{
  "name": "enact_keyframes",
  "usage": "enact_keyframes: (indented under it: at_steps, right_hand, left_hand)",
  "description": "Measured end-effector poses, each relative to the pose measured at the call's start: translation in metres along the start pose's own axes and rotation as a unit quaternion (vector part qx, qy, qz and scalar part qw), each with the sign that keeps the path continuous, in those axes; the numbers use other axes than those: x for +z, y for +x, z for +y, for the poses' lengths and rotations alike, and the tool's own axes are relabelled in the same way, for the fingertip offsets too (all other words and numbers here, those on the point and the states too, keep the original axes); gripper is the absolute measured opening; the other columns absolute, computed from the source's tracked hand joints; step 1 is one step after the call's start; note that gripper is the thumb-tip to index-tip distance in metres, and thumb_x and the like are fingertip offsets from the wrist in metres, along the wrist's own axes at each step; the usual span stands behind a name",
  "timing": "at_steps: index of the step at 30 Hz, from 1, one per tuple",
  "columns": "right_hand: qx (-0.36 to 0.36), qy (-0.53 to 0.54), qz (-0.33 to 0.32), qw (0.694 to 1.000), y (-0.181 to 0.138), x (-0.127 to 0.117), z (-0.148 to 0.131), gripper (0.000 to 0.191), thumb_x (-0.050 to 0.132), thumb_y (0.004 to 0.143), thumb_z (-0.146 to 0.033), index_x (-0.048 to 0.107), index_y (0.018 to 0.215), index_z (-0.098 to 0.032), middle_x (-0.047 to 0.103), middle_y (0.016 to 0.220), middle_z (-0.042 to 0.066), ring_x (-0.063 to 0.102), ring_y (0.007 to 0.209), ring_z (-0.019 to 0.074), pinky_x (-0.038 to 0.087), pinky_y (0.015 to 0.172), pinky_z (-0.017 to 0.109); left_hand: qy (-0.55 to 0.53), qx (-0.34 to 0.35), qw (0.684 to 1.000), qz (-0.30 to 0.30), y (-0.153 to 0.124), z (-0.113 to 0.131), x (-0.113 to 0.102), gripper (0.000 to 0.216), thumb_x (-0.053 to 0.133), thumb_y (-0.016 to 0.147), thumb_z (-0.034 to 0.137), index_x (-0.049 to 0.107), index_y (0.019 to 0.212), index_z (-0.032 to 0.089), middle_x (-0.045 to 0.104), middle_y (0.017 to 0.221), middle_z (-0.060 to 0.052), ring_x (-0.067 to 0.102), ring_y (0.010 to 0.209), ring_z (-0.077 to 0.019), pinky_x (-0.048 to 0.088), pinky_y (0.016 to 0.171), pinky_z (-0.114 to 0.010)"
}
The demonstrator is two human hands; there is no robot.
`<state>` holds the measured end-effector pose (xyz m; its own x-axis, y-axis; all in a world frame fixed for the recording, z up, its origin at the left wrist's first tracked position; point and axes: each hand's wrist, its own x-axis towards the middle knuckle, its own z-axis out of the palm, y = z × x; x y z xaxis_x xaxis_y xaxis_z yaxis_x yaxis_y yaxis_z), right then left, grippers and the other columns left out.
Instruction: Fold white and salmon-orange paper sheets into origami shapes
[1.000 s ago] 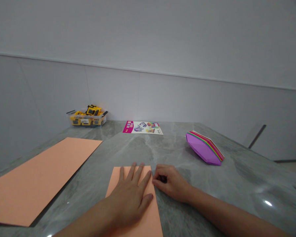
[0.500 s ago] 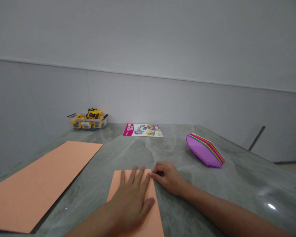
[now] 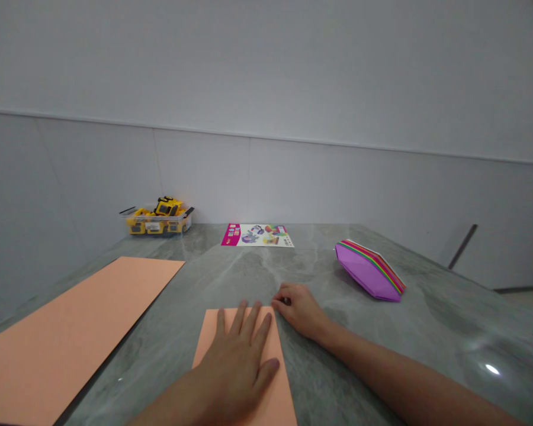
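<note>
A light-orange sheet of paper [image 3: 275, 378] lies in front of me at the bottom centre, its near end cut off by the frame. Flat on top of it rests my left hand [image 3: 242, 367], fingers spread and palm down. At the sheet's far right corner is my right hand [image 3: 298, 309], its thumb and forefinger closed together in a pinch on that corner. The palm and the other fingers of this hand are curled and partly hidden.
A larger stack of orange paper [image 3: 93, 325] lies to the left. Behind it stands a clear plastic box [image 3: 155, 226] of yellow toy vehicles. A printed booklet [image 3: 257, 235] lies at the back. To the right sits a folded purple paper piece [image 3: 368, 274] with rainbow edges on the marbled table [image 3: 382, 355].
My right hand has shifted slightly up and away at the paper's far right corner. My left hand stays spread on the sheet. The view has tilted a little.
</note>
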<state>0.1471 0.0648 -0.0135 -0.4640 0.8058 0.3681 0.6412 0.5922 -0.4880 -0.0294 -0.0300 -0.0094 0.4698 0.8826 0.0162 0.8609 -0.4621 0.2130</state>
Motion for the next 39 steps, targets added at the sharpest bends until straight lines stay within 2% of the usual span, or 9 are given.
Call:
enact_keyframes:
  at_steps: [3, 11, 20, 25, 29, 32, 35, 39]
  right_hand:
    - [-0.003, 0.009, 0.004, 1.000, -0.004, -0.002, 0.000, 0.013, 0.059, 0.079, -0.016, 0.071, 0.075, -0.016, 0.063, 0.074, 0.002, 0.056, 0.068, 0.0130, 0.039, 0.065, 0.023]
    - [-0.058, 0.011, -0.046, 0.997, -0.014, -0.009, -0.002, 0.010, 0.063, 0.075, -0.019, 0.066, 0.067, -0.015, 0.058, 0.065, 0.000, 0.052, 0.061, 0.0109, 0.036, 0.058, 0.021]
    - [-0.101, 0.052, -0.131, 0.985, -0.023, -0.022, -0.008, 0.011, 0.057, 0.067, -0.009, 0.054, 0.058, -0.015, 0.050, 0.059, -0.004, 0.045, 0.053, 0.0075, 0.033, 0.051, 0.018]
    - [-0.122, 0.093, -0.198, 0.968, -0.029, -0.028, -0.013, 0.010, 0.055, 0.066, -0.008, 0.054, 0.060, -0.015, 0.051, 0.060, -0.004, 0.046, 0.053, 0.0070, 0.034, 0.050, 0.017]
    - [-0.172, 0.120, -0.251, 0.945, -0.039, -0.034, -0.021, 0.007, 0.059, 0.069, -0.012, 0.058, 0.063, -0.015, 0.052, 0.061, -0.004, 0.048, 0.055, 0.0080, 0.037, 0.054, 0.018]
    - [-0.180, 0.156, -0.304, 0.922, -0.044, -0.039, -0.025, 0.006, 0.059, 0.071, -0.014, 0.062, 0.066, -0.015, 0.054, 0.063, -0.003, 0.050, 0.056, 0.0079, 0.038, 0.054, 0.017]
    - [-0.165, 0.183, -0.331, 0.911, -0.044, -0.041, -0.023, 0.008, 0.058, 0.073, -0.014, 0.065, 0.067, -0.016, 0.056, 0.064, -0.003, 0.050, 0.056, 0.0076, 0.039, 0.054, 0.016]
    - [-0.153, 0.210, -0.324, 0.910, -0.041, -0.033, -0.014, 0.010, 0.062, 0.070, -0.016, 0.062, 0.061, -0.015, 0.052, 0.059, -0.004, 0.047, 0.053, 0.0067, 0.037, 0.051, 0.016]
  left_hand:
    - [-0.004, -0.008, 1.000, 0.010, 0.000, 0.000, 0.000, 0.064, 0.016, 0.090, 0.058, 0.015, 0.145, 0.026, 0.011, 0.152, -0.010, 0.004, 0.138, -0.0348, 0.006, 0.105, -0.066]
    - [-0.005, -0.014, 1.000, 0.019, -0.001, 0.000, 0.003, 0.062, 0.016, 0.090, 0.059, 0.013, 0.145, 0.030, 0.013, 0.152, -0.009, 0.004, 0.138, -0.0319, 0.008, 0.106, -0.064]
    - [-0.004, -0.023, 1.000, 0.003, 0.001, 0.002, 0.000, 0.063, 0.015, 0.089, 0.060, 0.015, 0.144, 0.030, 0.011, 0.152, -0.008, 0.003, 0.138, -0.0315, 0.007, 0.106, -0.063]
    - [-0.004, -0.030, 1.000, 0.003, 0.002, 0.002, 0.000, 0.060, 0.013, 0.091, 0.057, 0.017, 0.144, 0.030, 0.013, 0.152, -0.007, 0.006, 0.138, -0.0308, 0.008, 0.106, -0.062]
    - [0.017, -0.092, 0.996, 0.014, 0.004, 0.002, 0.001, 0.060, 0.016, 0.092, 0.054, 0.022, 0.144, 0.025, 0.016, 0.151, -0.012, 0.006, 0.138, -0.0341, 0.010, 0.105, -0.063]
    - [0.040, -0.154, 0.987, 0.030, 0.005, 0.000, 0.002, 0.060, 0.019, 0.092, 0.051, 0.026, 0.143, 0.021, 0.015, 0.151, -0.017, 0.005, 0.137, -0.0384, 0.012, 0.103, -0.065]
    - [0.049, -0.166, 0.984, 0.033, 0.006, -0.002, 0.002, 0.060, 0.021, 0.092, 0.050, 0.026, 0.143, 0.020, 0.016, 0.151, -0.018, 0.005, 0.136, -0.0394, 0.014, 0.102, -0.065]
    - [0.064, -0.163, 0.984, 0.029, 0.006, -0.001, 0.002, 0.061, 0.020, 0.092, 0.051, 0.024, 0.144, 0.019, 0.017, 0.150, -0.020, 0.005, 0.136, -0.0388, 0.013, 0.103, -0.065]
